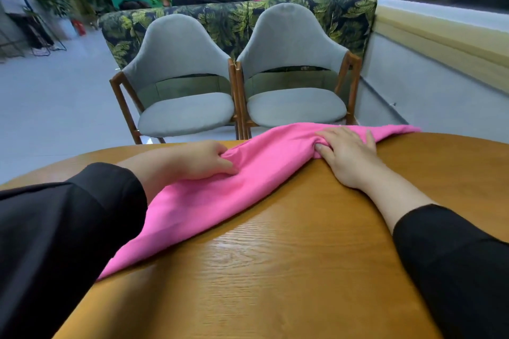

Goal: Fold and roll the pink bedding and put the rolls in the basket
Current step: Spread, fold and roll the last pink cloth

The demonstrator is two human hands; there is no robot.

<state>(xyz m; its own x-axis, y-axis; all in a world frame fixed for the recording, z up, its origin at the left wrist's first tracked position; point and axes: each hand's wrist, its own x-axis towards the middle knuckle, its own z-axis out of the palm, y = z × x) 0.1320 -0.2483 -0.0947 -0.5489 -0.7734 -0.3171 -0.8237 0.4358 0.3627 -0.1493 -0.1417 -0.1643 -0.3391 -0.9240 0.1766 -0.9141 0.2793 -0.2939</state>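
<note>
Both our hands grip the pink bedding (237, 190), which runs as a long band across the wooden surface (289, 270) between them. Our left hand (203, 159) bunches a fold near its middle; our right hand (347, 154) pinches cloth toward its far end. It looks plain, smooth, softly creased, with no writing.

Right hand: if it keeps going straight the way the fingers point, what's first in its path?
The right hand points up-left along the pink bedding it grips. More bunched pink fabric comes first, then the table's far edge; depth beyond that is unclear.
</note>
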